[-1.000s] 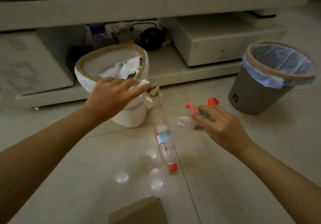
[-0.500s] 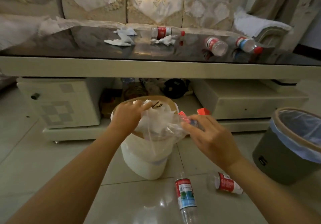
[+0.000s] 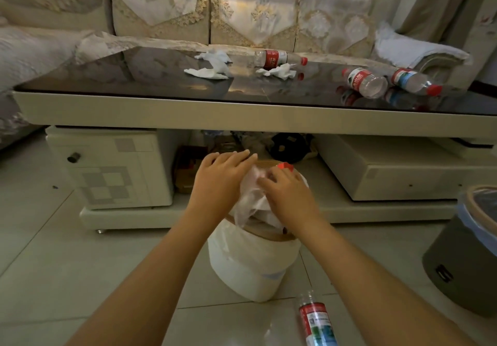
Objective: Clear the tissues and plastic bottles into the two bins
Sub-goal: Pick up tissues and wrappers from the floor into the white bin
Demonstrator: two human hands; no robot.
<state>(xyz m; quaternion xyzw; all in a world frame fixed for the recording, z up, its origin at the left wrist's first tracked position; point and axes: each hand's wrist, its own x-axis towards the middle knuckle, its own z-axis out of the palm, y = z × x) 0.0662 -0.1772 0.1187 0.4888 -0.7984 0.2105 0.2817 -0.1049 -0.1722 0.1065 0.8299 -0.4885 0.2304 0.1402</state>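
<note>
Both hands (image 3: 223, 176) moved over white bin (image 3: 250, 262)

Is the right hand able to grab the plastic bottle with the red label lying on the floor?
Probably yes, but not right away. The clear plastic bottle with the red label lies in the open on the tiled floor, below the right hand, which is now busy over the white bin.

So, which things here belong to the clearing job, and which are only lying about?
For the job:
white bin
grey bin
tissues on the table
three table bottles
floor bottle
left hand and right hand, over the white bin

Just lying about:
sofa
black object on the shelf
</note>
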